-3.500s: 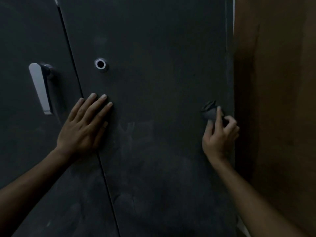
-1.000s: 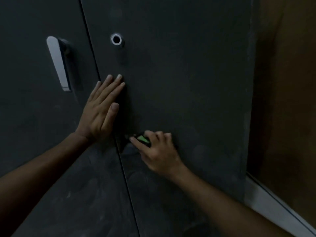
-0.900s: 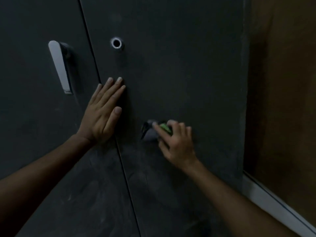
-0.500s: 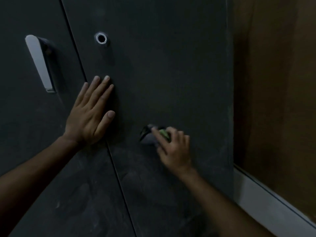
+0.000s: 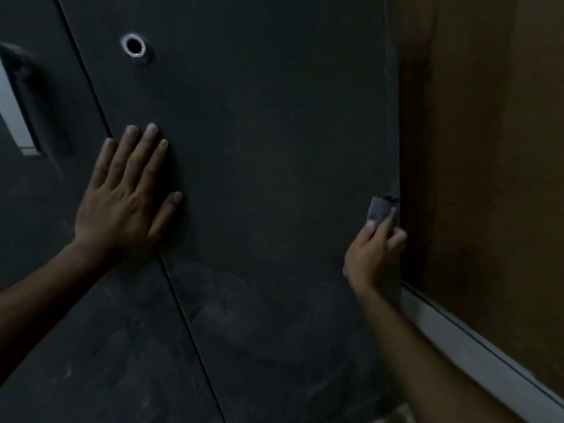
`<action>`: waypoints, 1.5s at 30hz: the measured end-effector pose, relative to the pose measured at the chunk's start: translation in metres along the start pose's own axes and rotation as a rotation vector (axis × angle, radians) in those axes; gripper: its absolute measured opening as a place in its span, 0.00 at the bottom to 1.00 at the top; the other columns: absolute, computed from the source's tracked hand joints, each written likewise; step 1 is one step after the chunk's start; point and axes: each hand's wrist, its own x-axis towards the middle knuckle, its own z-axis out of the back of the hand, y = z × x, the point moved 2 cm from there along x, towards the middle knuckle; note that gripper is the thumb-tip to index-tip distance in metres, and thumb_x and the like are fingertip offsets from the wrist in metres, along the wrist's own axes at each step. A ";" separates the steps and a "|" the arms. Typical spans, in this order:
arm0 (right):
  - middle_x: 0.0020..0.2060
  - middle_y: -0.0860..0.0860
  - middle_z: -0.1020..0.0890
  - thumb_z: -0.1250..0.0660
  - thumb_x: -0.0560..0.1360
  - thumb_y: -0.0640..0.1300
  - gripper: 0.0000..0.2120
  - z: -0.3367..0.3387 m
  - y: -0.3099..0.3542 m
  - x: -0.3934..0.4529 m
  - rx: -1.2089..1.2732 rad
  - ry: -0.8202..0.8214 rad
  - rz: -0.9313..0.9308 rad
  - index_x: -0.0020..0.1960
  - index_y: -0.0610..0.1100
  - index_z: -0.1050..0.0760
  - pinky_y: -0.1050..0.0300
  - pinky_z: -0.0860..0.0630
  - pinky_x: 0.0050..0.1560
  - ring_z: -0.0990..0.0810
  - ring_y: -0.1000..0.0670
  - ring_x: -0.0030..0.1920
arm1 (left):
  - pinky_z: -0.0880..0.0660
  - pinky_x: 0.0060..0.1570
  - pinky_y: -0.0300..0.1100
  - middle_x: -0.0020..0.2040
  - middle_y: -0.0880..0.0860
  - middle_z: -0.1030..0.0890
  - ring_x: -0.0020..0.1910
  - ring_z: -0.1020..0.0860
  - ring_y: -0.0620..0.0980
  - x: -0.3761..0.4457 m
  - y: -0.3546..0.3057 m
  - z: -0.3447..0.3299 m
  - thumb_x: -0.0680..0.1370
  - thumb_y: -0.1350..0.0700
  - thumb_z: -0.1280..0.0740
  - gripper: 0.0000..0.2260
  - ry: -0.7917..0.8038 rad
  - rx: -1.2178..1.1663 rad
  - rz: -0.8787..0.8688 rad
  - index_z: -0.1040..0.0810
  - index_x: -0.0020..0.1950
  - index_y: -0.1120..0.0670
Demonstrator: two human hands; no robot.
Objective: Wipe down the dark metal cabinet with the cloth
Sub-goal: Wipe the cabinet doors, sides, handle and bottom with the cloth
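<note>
The dark metal cabinet (image 5: 268, 154) fills most of the view, its two doors meeting at a slanted seam. My left hand (image 5: 128, 193) lies flat on the doors across the seam, fingers straight and spread. My right hand (image 5: 375, 254) is at the right door's right edge and holds a small grey cloth (image 5: 378, 209) against the metal, fingers curled round it. Dusty smears show on the lower part of the doors.
A silver keyhole ring (image 5: 133, 50) sits high on the right door. A pale handle (image 5: 15, 117) is at the left edge on the left door. A brown wall (image 5: 488, 148) with a pale skirting strip (image 5: 476, 349) stands right of the cabinet.
My right hand has carried the cloth from the middle of the right door across to its right edge. My left hand has stayed pressed on the doors.
</note>
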 end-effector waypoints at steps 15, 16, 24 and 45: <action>0.66 0.34 0.32 0.43 0.85 0.49 0.29 -0.006 0.003 0.000 0.057 0.032 -0.212 0.82 0.40 0.45 0.49 0.35 0.63 0.29 0.35 0.61 | 0.51 0.83 0.59 0.86 0.60 0.46 0.85 0.48 0.60 0.000 -0.006 0.003 0.85 0.40 0.42 0.35 0.024 0.040 0.005 0.45 0.85 0.60; 0.65 0.35 0.32 0.42 0.84 0.50 0.30 -0.006 0.019 0.003 0.036 0.040 -0.098 0.82 0.41 0.45 0.47 0.33 0.62 0.29 0.35 0.60 | 0.51 0.83 0.60 0.85 0.60 0.45 0.85 0.47 0.60 -0.002 -0.008 0.004 0.85 0.41 0.41 0.35 0.011 0.029 0.012 0.43 0.85 0.60; 0.66 0.31 0.32 0.39 0.83 0.41 0.29 0.020 -0.075 -0.065 -0.085 0.272 0.194 0.81 0.36 0.44 0.45 0.29 0.59 0.28 0.32 0.58 | 0.47 0.82 0.62 0.85 0.59 0.42 0.84 0.43 0.60 -0.070 -0.066 -0.012 0.84 0.43 0.39 0.33 0.094 -0.056 -0.065 0.40 0.84 0.60; 0.67 0.38 0.33 0.43 0.83 0.49 0.29 -0.004 0.028 0.043 0.018 0.011 0.082 0.82 0.42 0.44 0.62 0.41 0.54 0.29 0.43 0.60 | 0.47 0.82 0.62 0.85 0.58 0.41 0.84 0.42 0.61 -0.078 -0.067 -0.022 0.82 0.39 0.39 0.36 0.041 0.024 -0.042 0.40 0.84 0.59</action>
